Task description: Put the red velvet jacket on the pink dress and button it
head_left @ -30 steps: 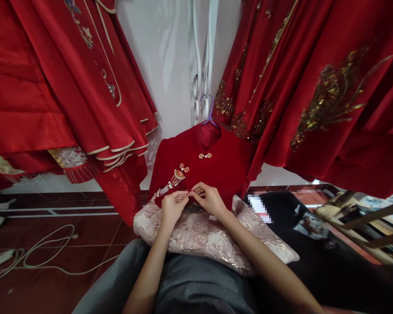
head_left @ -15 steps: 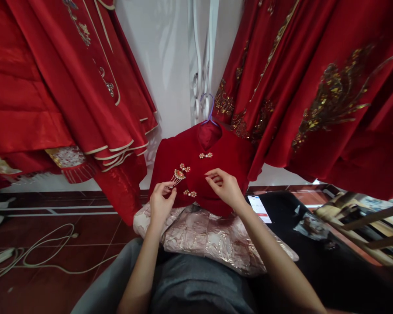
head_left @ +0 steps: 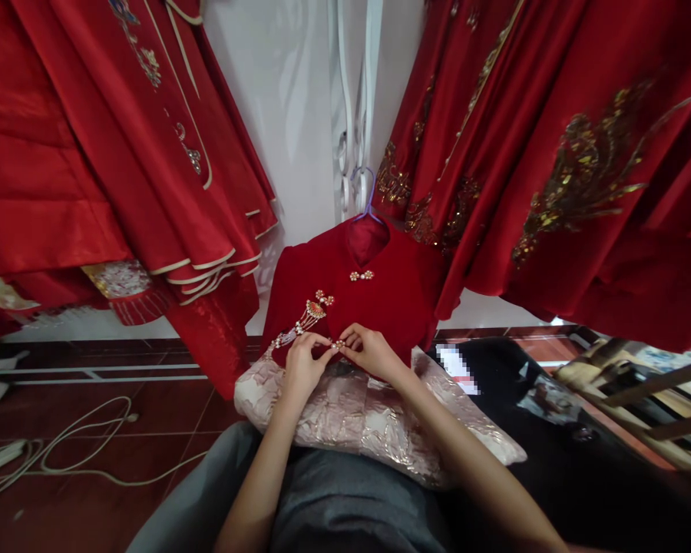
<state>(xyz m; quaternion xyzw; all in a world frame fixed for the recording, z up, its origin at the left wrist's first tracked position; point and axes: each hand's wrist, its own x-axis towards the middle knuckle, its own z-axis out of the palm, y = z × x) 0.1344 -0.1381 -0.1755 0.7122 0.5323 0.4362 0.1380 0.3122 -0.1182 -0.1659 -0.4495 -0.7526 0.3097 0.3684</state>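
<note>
A red jacket on a purple hanger is spread before me. My left hand and my right hand meet at its lower front. Both pinch the lower beaded clasp from opposite sides, partly hiding it with their fingertips. Above my left hand, a fan-shaped brooch trails bead strands down to the left. At the collar sits another beaded clasp. Below the jacket, pale pink brocade cloth lies across my lap.
Red garments hang on the left and right, some with gold sequins. A phone and a clear plastic bag lie on a black surface at right. A white cable coils over the tiled floor at left.
My left hand has let go of the brooch's bead strands and moved right and down to the lower clasp. My right hand has come down and left to the same clasp.
</note>
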